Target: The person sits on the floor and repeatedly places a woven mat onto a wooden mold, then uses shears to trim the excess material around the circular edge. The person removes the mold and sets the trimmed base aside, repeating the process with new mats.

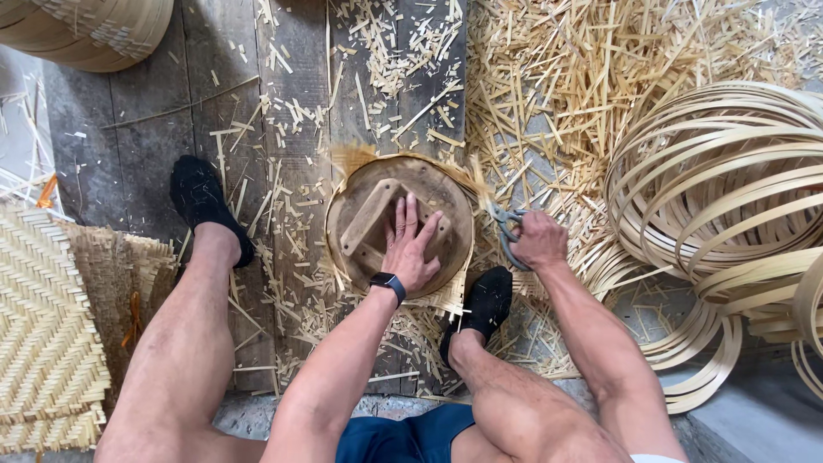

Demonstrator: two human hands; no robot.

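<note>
While the person sits over the plank floor [146, 137], the left hand [411, 244] lies flat on a round wooden mould [446, 201], fingers [410, 214] spread apart and pressing down, not clamped on anything; a dark watch [388, 283] sits at the wrist. Woven bamboo mat [446, 296] is pinned under the mould, its frayed edge showing around the rim, between the two black shoes [201, 201]. Right hand [540, 240] is closed around the handles of grey shears [506, 227], just beside the mould's right edge, blades pointing toward the mat's fringe. Judgement: the mat looks light, thin and springy, with splintery strip ends liable to crack if bent sharply; best held down through the stiff, heavier mould, with any grip taken on the woven body, not the loose ends. Left forearm runs straight down from the knees, wrist slightly extended; right forearm angles outward past the right knee. Bamboo offcuts [549, 94] litter the floor; coiled bamboo hoops [729, 171] lie well to the right, flat woven sheets [43, 317] to the left, a basket [94, 30] top left.
</note>
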